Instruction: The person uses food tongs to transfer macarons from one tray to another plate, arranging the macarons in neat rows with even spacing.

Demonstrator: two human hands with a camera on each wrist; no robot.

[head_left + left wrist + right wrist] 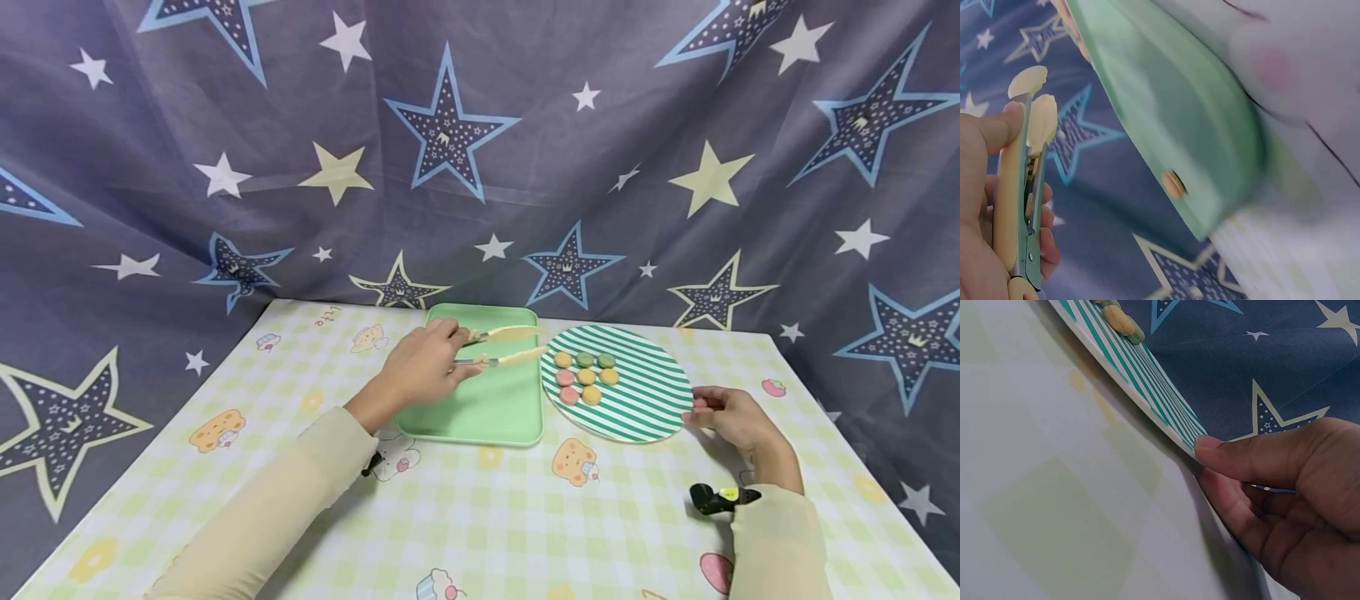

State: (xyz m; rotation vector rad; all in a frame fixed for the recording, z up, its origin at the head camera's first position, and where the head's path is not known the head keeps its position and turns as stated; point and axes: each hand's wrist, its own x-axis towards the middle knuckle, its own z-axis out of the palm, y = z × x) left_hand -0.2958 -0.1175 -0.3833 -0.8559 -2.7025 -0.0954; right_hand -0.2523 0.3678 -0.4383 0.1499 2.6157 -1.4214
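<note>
My left hand [427,362] grips a pair of tongs [1019,206] with cream tips, held over the green tray [480,417]. The tips [517,333] point right, towards the plate, and stand apart with nothing visible between them. In the left wrist view a small orange-brown round piece [1174,184] lies in the tray; in the head view it cannot be made out. My right hand [738,421] pinches the right rim of the round green-and-white striped plate [645,392], thumb on top and fingers beneath. Several macarons in yellow, green and pink [586,377] sit together on the plate's left half.
Tray and plate stand side by side at the back of a table with a checked, cartoon-printed cloth [465,517]. A dark star-patterned curtain [525,167] hangs behind. A black wrist device [720,498] sits at the right sleeve.
</note>
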